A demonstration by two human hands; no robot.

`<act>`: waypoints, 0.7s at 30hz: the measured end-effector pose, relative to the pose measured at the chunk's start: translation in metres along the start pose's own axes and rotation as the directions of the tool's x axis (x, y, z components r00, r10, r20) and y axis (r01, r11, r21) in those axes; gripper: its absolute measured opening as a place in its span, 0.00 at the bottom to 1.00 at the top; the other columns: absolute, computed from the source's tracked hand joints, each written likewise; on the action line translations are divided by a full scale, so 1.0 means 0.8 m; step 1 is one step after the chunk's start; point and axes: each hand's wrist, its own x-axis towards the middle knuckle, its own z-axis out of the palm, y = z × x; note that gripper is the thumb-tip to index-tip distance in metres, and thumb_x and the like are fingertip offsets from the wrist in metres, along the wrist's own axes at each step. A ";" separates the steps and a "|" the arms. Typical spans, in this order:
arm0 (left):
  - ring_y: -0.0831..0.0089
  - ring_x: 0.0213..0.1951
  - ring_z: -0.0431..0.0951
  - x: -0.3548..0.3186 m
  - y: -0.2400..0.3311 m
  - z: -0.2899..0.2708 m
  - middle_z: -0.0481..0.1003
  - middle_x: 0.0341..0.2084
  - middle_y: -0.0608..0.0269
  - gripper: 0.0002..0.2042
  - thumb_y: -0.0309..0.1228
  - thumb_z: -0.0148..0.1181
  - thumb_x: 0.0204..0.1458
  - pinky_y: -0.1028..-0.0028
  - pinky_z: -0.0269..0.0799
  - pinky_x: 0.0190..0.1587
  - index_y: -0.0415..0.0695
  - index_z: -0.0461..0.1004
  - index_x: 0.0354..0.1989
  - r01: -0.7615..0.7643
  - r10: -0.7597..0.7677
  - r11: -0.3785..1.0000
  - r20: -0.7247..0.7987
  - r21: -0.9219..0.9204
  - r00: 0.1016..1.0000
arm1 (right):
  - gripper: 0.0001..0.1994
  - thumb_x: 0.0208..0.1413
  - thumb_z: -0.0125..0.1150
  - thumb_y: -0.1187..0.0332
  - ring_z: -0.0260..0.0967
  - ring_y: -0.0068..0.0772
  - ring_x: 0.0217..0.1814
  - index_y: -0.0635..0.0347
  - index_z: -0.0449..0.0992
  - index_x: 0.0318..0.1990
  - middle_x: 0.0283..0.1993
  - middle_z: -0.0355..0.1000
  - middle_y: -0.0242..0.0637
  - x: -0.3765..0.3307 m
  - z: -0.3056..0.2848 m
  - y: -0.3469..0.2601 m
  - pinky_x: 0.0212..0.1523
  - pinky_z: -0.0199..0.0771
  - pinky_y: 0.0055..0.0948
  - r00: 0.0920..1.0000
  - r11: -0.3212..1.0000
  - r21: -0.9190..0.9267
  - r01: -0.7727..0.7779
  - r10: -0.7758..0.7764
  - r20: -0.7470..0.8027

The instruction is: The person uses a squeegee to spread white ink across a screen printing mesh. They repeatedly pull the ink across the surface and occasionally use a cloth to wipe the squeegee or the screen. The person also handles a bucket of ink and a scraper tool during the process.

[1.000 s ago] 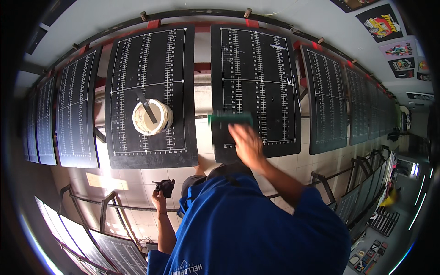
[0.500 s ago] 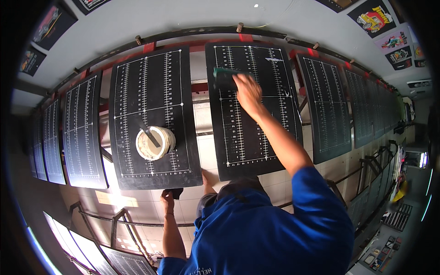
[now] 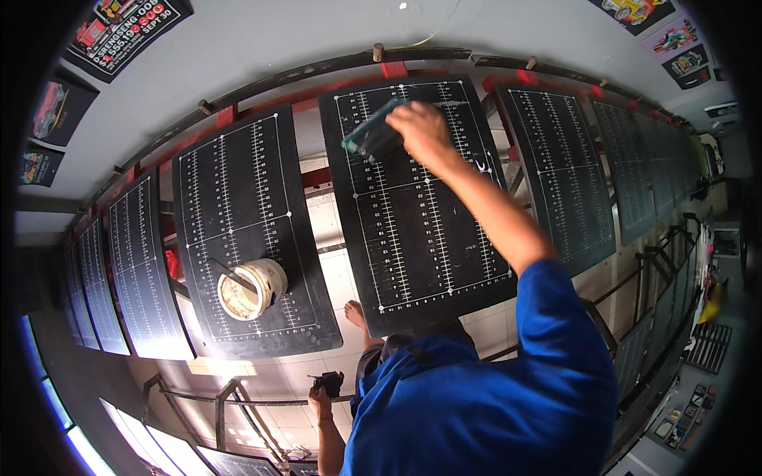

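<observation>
So we had the right hand gripping a green scraper at its upper right end, over the upper left part of the middle board, around the upper centre of the frame. The left hand, bottom centre, had its fingers closed on some black thing above the floor.

Risks, as we judged it: with the scraper slanted and held at one end, uneven pressure could've made it skip or twist, and too wide a stroke could've run it off the board's left edge. The bucket on the next board, lower left, looked tippable if an arm or a jolt caught it or the stick inside. A loose left grip could've dropped the black thing near the foot.

Blur meant we couldn't tell if the scraper touched the board. We couldn't identify the black thing either, and the frame's bottom edge cut off the left arm.
</observation>
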 end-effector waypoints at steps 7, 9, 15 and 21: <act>0.73 0.27 0.73 -0.024 0.027 -0.015 0.74 0.23 0.62 0.11 0.34 0.57 0.52 0.70 0.72 0.27 0.36 0.76 0.33 0.063 -0.058 0.975 0.030 -0.212 0.998 | 0.18 0.52 0.57 0.78 0.70 0.36 0.59 0.49 0.82 0.49 0.52 0.77 0.28 0.028 0.014 0.143 0.63 0.69 0.34 0.998 0.998 -0.067 -0.018 0.022 0.059; 0.70 0.27 0.75 -0.009 0.003 -0.014 0.76 0.24 0.58 0.12 0.34 0.57 0.53 0.68 0.73 0.27 0.36 0.77 0.36 -0.171 0.173 0.985 -0.041 0.036 0.984 | 0.20 0.50 0.58 0.80 0.70 0.36 0.58 0.49 0.81 0.50 0.53 0.76 0.27 -0.001 0.002 0.148 0.62 0.70 0.35 0.996 0.997 -0.056 -0.046 0.050 0.075; 0.72 0.29 0.77 0.030 0.044 -0.013 0.76 0.28 0.55 0.13 0.33 0.58 0.54 0.70 0.80 0.27 0.34 0.77 0.38 -0.150 0.163 0.973 0.065 -0.176 0.984 | 0.25 0.43 0.63 0.82 0.72 0.39 0.55 0.54 0.79 0.53 0.52 0.75 0.32 -0.101 -0.063 0.151 0.59 0.72 0.37 0.978 0.985 -0.064 -0.160 0.167 0.122; 0.65 0.30 0.81 0.093 0.059 -0.016 0.80 0.29 0.52 0.14 0.36 0.60 0.52 0.64 0.76 0.32 0.36 0.79 0.37 -0.294 0.293 0.956 0.096 -0.001 0.951 | 0.29 0.39 0.70 0.79 0.72 0.44 0.58 0.57 0.76 0.55 0.56 0.74 0.39 -0.242 -0.120 0.079 0.60 0.73 0.38 0.897 0.915 -0.145 -0.376 0.399 0.189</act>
